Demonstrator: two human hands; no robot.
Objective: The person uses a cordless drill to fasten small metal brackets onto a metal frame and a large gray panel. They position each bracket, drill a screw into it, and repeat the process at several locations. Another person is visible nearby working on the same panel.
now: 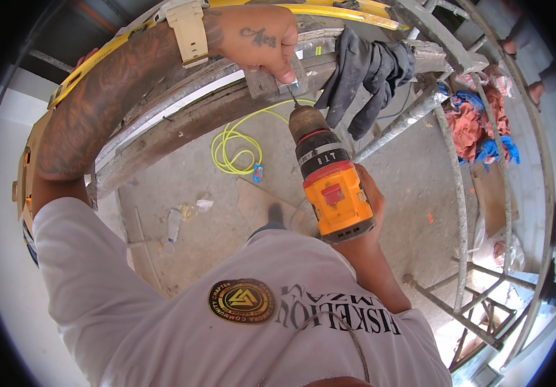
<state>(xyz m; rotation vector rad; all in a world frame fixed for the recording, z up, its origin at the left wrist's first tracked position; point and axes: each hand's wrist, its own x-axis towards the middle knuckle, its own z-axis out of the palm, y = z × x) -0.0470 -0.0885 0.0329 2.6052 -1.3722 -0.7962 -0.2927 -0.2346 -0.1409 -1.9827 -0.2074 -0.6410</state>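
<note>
Watching remotely, I have the right hand wrapped round the yellow-orange and black cordless drill, grip partly hidden | left hand curled, pinching a small silvery piece by the long weathered wooden beam | bit lined up near thumb; hole progress, I cannot tell.

Open air left of your orange drill, above concrete floor and coiled cord. Wooden beam blocks way forward; your left hand crowds drill bit; dark cloth and slanting metal pole obstruct right side.
</note>
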